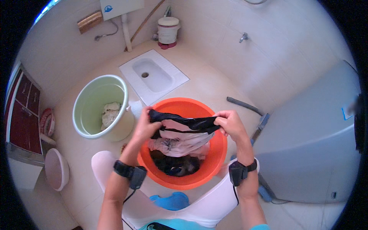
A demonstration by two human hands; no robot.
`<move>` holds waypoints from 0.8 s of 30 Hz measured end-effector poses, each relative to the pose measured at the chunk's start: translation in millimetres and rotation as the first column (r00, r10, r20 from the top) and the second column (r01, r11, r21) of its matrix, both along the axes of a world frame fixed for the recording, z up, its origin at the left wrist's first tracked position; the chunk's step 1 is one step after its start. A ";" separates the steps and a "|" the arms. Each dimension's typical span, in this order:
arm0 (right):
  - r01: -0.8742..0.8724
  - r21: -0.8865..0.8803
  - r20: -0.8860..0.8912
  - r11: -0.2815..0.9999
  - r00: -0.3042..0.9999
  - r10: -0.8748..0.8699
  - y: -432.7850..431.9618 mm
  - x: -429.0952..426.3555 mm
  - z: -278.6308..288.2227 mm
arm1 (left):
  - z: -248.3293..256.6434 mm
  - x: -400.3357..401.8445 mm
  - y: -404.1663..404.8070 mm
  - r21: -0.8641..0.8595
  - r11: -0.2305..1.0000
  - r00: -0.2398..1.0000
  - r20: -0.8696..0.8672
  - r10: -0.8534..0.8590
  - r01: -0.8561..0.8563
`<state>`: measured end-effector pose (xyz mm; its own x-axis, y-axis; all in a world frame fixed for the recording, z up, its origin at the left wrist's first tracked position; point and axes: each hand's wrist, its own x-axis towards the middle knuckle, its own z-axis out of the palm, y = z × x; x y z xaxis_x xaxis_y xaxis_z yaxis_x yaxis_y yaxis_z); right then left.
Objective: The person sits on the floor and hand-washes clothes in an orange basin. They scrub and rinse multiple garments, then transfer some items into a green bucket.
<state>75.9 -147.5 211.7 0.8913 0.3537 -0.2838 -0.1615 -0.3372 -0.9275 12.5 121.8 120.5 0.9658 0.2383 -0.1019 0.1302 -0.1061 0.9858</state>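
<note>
Between my two hands a pale pinkish garment with a black waistband or edge is stretched over an orange plastic basin. My left hand grips one end of the black band, above the basin's left rim. The other end is pinched by my right hand at the right rim. The garment's light fabric hangs down into the basin. Beneath it lie dark wet-looking clothes. Water in the basin cannot be made out.
Left of the basin stands a pale green bucket holding whitish cloth. A squat toilet is set in the floor ahead. A grey appliance stands right, near a hose. A blue plastic stool shows between my legs; a pink basin leans left.
</note>
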 end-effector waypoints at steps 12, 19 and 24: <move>-0.203 0.223 -0.142 0.954 0.961 0.238 71.0 -14.1 -69.9 | -25.5 -13.2 -58.8 0.220 0.936 0.959 -0.131 -0.252 0.276; -0.280 -0.631 0.145 0.723 0.873 0.465 59.9 -22.0 -102.5 | -28.9 -6.2 -37.6 -0.757 0.654 0.963 -0.169 -0.210 0.009; -0.280 -0.407 0.167 0.869 0.913 0.372 43.0 -12.4 -104.5 | -6.9 -5.2 -11.0 -0.688 0.724 0.982 -0.092 -0.163 0.056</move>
